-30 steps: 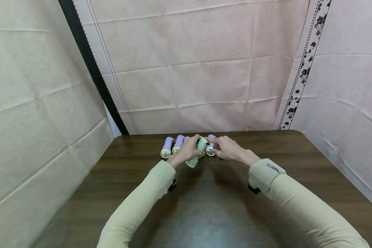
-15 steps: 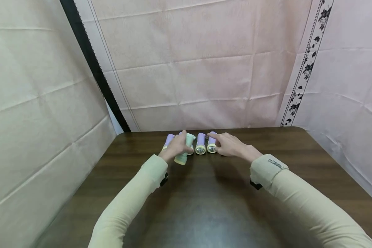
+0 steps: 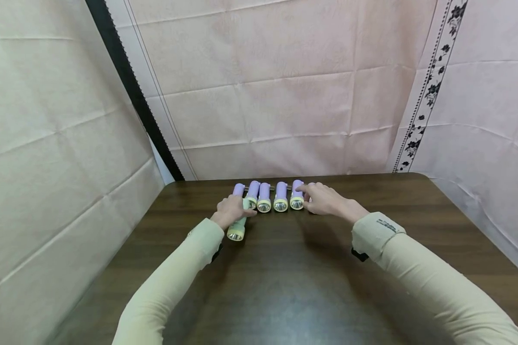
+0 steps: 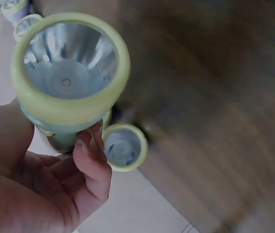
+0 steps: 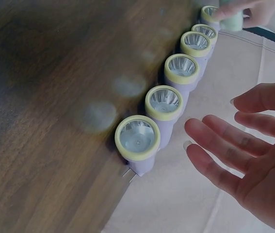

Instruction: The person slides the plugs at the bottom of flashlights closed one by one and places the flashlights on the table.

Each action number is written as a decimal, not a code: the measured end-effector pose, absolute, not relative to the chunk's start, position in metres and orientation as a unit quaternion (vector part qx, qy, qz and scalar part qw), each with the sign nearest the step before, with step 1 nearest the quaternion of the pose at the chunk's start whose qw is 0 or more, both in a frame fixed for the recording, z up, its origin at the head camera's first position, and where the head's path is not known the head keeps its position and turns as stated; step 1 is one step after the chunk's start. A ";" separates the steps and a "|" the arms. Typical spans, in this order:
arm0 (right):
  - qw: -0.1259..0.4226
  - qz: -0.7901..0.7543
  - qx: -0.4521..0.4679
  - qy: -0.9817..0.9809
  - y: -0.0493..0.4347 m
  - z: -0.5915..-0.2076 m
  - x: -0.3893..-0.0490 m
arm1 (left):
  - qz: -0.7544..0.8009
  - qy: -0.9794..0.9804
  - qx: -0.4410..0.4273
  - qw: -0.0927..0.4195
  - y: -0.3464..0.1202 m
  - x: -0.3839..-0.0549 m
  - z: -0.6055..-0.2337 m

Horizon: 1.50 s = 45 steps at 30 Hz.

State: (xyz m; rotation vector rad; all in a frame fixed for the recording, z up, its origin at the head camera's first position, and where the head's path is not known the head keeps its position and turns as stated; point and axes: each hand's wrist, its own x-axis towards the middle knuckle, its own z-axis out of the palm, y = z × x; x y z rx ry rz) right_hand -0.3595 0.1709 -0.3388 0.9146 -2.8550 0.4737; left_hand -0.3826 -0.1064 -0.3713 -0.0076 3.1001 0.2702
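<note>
My left hand (image 3: 230,211) grips a mint-green flashlight (image 3: 236,230) with a pale yellow rim, near the left end of a row of purple flashlights. In the left wrist view its round silver reflector (image 4: 72,63) faces the camera, and curled fingers (image 4: 91,165) hold the body below. Several purple flashlights (image 3: 280,195) with yellow rims lie side by side near the table's far edge. By the right end of that row hovers my right hand (image 3: 325,199), partly hiding the last flashlight. The right wrist view shows its fingers loosely bent and apart from the nearest purple flashlight (image 5: 137,141).
The dark brown wooden table (image 3: 285,287) stretches toward me in front of the row. Behind it hangs a pale pink cloth (image 3: 293,120), with further cloth (image 3: 60,167) along the left side and the right.
My left hand has carried the green flashlight leftward from the middle of the row to its left end, uncovering purple flashlights. My right hand has shifted slightly right.
</note>
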 end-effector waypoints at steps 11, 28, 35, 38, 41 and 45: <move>0.032 0.154 0.284 -0.946 0.172 -0.338 -0.359 | 0.049 0.999 0.012 0.020 -0.115 -0.383 -0.387; 0.019 0.163 0.284 -0.945 0.179 -0.341 -0.363 | 0.063 0.997 -0.013 0.040 -0.119 -0.382 -0.393; 0.017 0.159 0.282 -0.946 0.181 -0.341 -0.366 | 0.079 0.995 -0.017 0.062 -0.124 -0.382 -0.385; 0.018 0.157 0.280 -0.947 0.181 -0.342 -0.367 | 0.078 0.995 -0.027 0.054 -0.127 -0.388 -0.379; 0.021 0.156 0.280 -0.947 0.180 -0.342 -0.367 | 0.087 0.995 -0.037 0.027 -0.132 -0.398 -0.375; 0.025 0.158 0.281 -0.946 0.180 -0.343 -0.367 | 0.106 0.994 -0.027 -0.021 -0.141 -0.411 -0.372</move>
